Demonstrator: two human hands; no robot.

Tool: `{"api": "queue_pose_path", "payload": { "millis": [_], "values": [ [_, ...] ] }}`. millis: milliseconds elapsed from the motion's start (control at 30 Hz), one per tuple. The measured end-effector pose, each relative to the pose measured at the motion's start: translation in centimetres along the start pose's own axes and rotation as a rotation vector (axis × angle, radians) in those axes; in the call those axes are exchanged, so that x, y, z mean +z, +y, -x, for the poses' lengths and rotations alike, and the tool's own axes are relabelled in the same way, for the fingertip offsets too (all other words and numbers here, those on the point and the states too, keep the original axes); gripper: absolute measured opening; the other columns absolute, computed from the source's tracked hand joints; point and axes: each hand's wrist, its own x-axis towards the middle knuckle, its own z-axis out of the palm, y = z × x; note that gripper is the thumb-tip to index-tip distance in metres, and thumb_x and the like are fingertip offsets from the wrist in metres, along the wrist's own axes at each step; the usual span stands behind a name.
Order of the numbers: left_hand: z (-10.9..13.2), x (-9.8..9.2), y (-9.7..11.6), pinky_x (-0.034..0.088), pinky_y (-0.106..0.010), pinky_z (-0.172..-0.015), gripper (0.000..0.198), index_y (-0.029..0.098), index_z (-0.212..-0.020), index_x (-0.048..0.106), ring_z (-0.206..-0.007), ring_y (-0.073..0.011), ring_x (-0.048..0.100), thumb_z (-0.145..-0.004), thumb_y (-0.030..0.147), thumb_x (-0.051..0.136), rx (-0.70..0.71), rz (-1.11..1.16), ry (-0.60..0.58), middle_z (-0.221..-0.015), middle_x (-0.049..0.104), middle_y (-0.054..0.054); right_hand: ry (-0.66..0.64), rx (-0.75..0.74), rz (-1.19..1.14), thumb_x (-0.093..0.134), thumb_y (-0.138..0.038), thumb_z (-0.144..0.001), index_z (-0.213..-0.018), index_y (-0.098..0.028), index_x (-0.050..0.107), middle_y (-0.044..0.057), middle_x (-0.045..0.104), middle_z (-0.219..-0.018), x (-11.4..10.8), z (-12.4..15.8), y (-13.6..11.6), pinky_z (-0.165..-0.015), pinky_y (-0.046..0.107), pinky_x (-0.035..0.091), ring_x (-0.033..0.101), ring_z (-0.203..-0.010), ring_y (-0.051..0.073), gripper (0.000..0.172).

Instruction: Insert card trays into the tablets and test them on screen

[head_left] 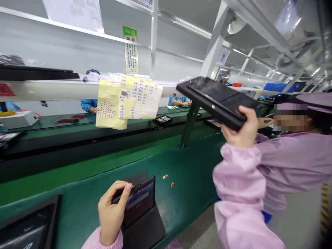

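Head view: near, the left hand [112,214] has its fingers [124,190] pinching the top edge of a tablet [138,204] propped in a black folio case [145,231] on the green desk [186,166]. To the right, the right hand [240,128] wraps a raised black tablet case [218,97], its long axis slanting far-left to near-right. A co-worker's fingers [265,121] show just beyond; its screen side is hidden.
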Motion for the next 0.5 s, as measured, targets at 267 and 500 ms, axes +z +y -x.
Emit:
{"api": "queue_pose_path", "payload": {
  "millis": [267, 500],
  "values": [
    [0.1, 0.0, 0.1, 0.050, -0.019, -0.062, 0.017, 0.019, -0.069, 0.067, -0.067, -0.0128, 0.063, -0.080, 0.030, 0.068, 0.002, -0.002, -0.006, -0.072, 0.067, -0.001, -0.023, 0.088, 0.086, 0.040, -0.027, -0.095, -0.069, -0.022, 0.034, -0.012, 0.036, -0.055, 13.8, -10.7, 4.8, -0.035, 0.013, 0.020, 0.023, -0.034, -0.001, 0.027],
    [0.2, 0.0, 0.0, 0.049, -0.019, -0.063, 0.015, 0.019, -0.069, 0.066, -0.068, -0.0123, 0.062, -0.081, 0.027, 0.068, 0.005, 0.008, -0.006, -0.072, 0.066, -0.001, -0.128, 0.210, 0.478, 0.039, -0.068, -0.087, -0.073, -0.015, 0.043, -0.004, 0.052, -0.065, 14.3, -14.1, 8.4, -0.043, 0.015, 0.040, 0.049, -0.047, 0.003, 0.055]
  ]
}}
